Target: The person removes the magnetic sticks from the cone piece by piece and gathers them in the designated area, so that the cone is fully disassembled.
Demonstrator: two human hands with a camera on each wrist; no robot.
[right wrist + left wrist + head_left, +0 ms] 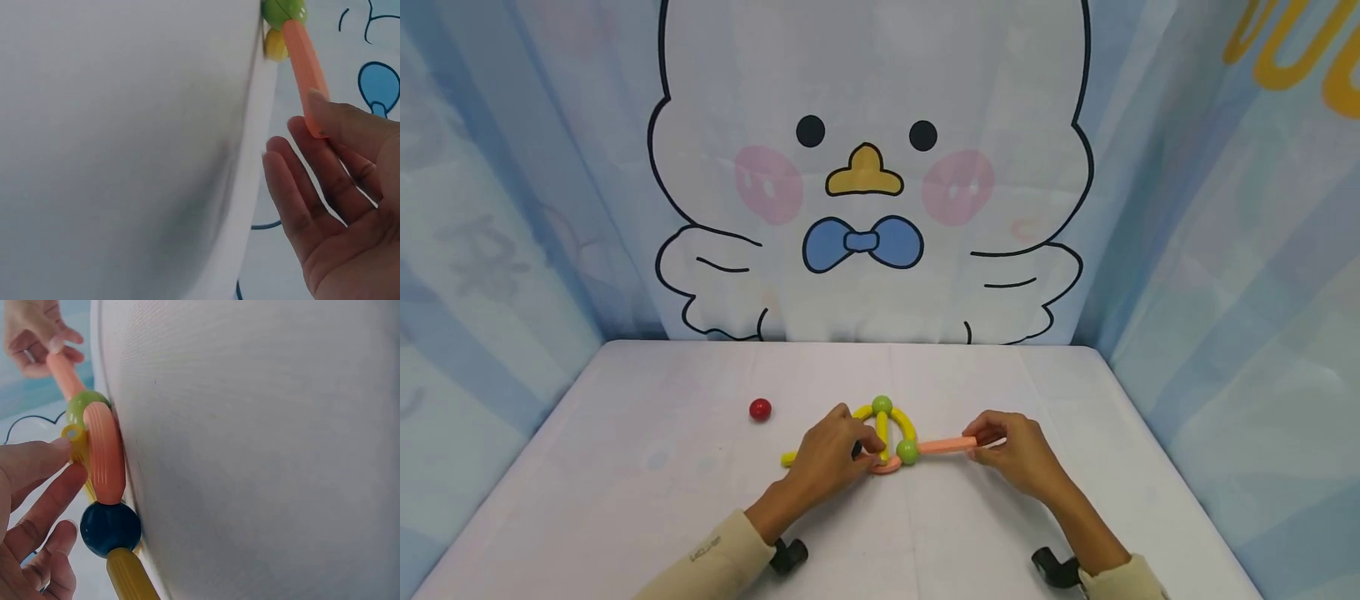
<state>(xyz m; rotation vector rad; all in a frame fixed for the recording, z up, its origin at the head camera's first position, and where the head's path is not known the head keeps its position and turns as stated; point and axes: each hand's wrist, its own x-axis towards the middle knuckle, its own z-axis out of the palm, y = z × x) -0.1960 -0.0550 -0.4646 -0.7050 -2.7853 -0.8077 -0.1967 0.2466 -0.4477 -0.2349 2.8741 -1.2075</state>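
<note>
On the white table lies a figure of toy building rods joined by balls. My left hand (833, 450) pinches the free end of a straight yellow rod (75, 442) between thumb and finger. Beside it run a curved orange rod (106, 453) and a dark blue ball (110, 529). Curved yellow rods (906, 422) meet at a green ball (882, 405) at the top. My right hand (1019, 452) holds the outer end of a straight orange rod (305, 69), whose other end meets a second green ball (907, 452). In the head view my left hand hides part of the figure.
A loose red ball (760, 410) lies on the table (647, 467), left of and behind the figure. A yellow rod (788, 459) sticks out left of my left hand. Behind the table hangs a cloth backdrop (865, 308) with a cartoon bird; printed curtains (1240, 333) flank both sides.
</note>
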